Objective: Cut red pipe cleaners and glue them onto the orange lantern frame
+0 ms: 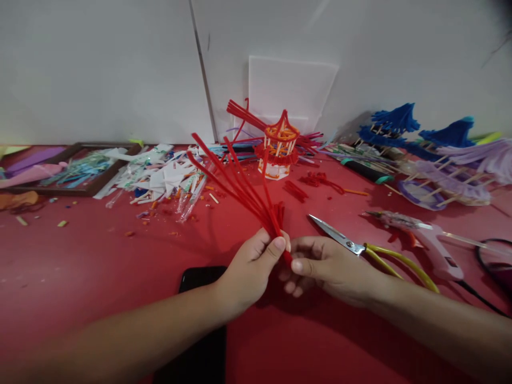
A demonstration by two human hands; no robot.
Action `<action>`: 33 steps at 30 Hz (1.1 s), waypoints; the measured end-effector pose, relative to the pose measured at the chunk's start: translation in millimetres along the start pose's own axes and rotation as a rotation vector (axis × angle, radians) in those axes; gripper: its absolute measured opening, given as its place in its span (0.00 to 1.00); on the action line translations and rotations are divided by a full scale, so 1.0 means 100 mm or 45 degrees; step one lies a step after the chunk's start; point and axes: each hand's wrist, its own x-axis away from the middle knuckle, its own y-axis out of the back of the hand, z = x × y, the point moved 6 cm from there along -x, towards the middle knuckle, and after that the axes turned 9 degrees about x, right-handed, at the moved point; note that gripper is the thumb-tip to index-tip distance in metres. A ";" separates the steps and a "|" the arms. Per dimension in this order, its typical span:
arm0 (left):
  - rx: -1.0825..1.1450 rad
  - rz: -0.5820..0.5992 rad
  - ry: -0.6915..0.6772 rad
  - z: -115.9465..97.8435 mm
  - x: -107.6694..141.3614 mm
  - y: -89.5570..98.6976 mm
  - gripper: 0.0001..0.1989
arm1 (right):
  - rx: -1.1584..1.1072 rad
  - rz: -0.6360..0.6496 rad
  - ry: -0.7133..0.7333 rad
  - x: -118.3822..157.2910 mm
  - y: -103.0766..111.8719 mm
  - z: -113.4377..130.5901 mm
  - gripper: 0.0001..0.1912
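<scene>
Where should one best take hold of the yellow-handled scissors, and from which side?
Probably by the yellow handles of the scissors, coming from the near right: the handles spread that way, while the pointed metal blades aim away to the left. The right forearm partly hides one handle, so a clear approach may need it shifted.

Not reading any legible text, brand, number or sign from where I'm standing. Closest thing: green marks are showing on the clear wrappers (138, 169) toward the back edge of the counter (100, 245), left of its middle, but they're coming out too small and blurred to make out. A small dark patch is sitting on the handle of the glue gun (434, 248) near the counter's right edge; can't tell if it's carrying lettering.
</scene>
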 end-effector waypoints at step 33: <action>-0.201 -0.118 -0.057 0.02 -0.01 0.09 0.21 | 1.597 -0.478 0.550 0.08 -0.10 0.12 0.12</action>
